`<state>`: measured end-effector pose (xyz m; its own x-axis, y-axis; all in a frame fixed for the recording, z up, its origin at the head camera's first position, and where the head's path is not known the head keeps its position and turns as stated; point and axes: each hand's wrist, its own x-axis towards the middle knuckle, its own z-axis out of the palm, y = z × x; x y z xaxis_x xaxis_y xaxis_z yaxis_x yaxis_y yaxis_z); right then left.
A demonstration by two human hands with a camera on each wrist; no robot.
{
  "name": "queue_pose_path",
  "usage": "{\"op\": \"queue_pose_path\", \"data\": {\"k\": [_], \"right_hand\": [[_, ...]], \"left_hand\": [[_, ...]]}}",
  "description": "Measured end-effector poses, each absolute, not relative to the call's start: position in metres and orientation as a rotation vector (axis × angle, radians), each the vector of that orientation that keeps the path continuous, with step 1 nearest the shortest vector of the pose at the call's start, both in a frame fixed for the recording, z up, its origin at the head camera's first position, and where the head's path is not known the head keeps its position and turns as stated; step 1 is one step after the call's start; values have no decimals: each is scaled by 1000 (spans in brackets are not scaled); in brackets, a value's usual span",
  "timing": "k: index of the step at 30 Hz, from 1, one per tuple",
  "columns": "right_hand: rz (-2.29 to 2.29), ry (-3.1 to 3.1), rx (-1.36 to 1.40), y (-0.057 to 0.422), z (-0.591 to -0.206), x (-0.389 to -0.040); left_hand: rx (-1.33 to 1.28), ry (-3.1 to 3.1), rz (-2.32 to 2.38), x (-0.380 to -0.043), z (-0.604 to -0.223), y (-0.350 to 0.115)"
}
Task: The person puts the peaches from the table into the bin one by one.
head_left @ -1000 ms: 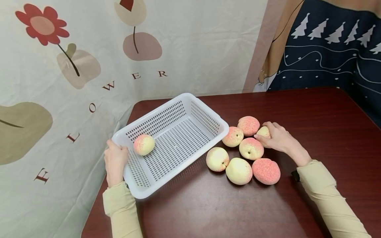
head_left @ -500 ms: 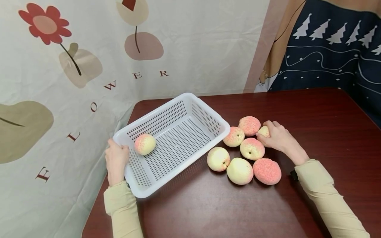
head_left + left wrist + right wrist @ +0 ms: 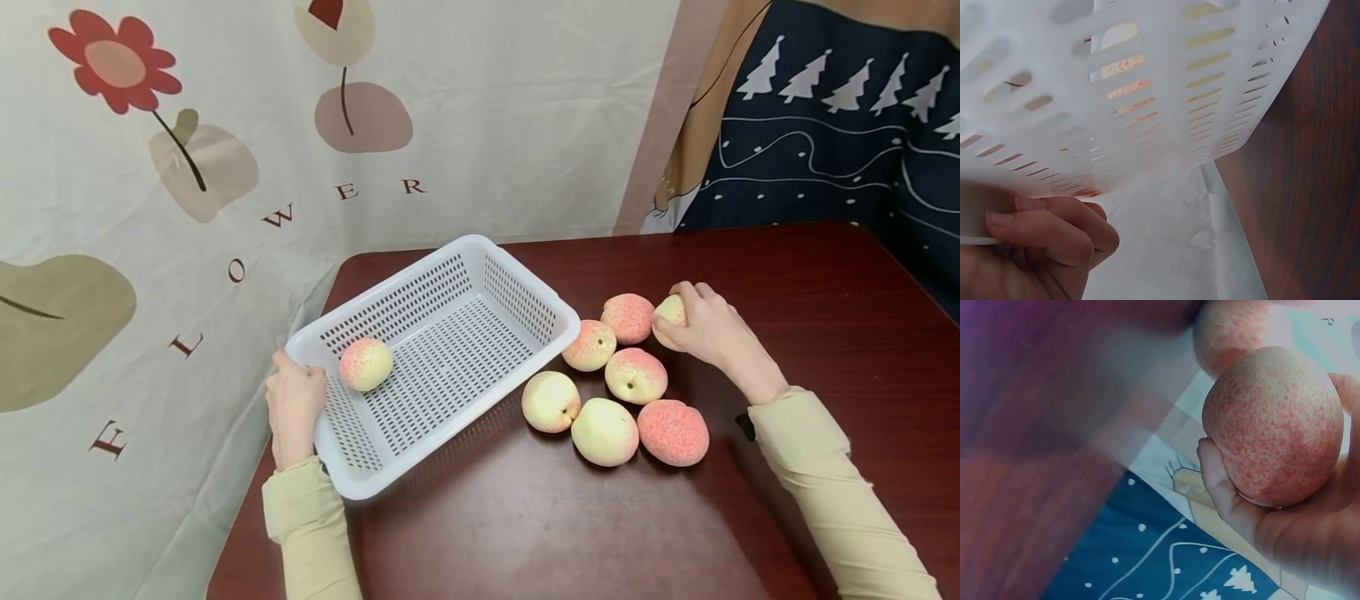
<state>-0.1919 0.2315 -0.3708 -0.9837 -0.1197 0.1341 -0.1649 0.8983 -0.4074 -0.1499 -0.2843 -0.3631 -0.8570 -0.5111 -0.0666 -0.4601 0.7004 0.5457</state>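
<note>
My left hand (image 3: 294, 408) grips the near left end of a white perforated plastic basket (image 3: 442, 446). In the left wrist view its fingers (image 3: 1060, 231) curl over the rim, below the slotted wall (image 3: 1166, 144). One yellow and pink peach (image 3: 366, 364) lies inside, toward that end. My right hand (image 3: 712, 329) holds another peach (image 3: 670, 321) between thumb and fingers. Seen from the right wrist, this peach (image 3: 1275, 428) is speckled red, and the thumb wraps its side. Several more peaches sit close by, among them a deep pink one (image 3: 672, 432) and a pale one (image 3: 604, 432).
The dark red wooden table (image 3: 525, 533) bears everything. A pink peach (image 3: 588, 346) sits right at the basket's right rim. Behind the table hangs a cloth printed with flowers (image 3: 487, 125), and at the right is a navy cloth with white trees (image 3: 817, 158).
My right hand has raised its peach up and slightly away from the neighbouring peaches. The left hand and the basket have stayed in place.
</note>
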Motion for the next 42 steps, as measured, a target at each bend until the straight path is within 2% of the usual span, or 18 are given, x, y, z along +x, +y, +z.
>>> {"op": "queue_pose_path", "data": {"k": [10,25,42], "right_hand": [[654,-2961,253,206,-343,-204],[658,-2914,487,119,-304,-230],[707,-2897,732,22,-296,-247]], "left_hand": [[819,-2844,-891,-148,-363,-285],[821,-2847,-896,-148,-364,-286],[815,-2841,-874,-151,-363,-285]]}}
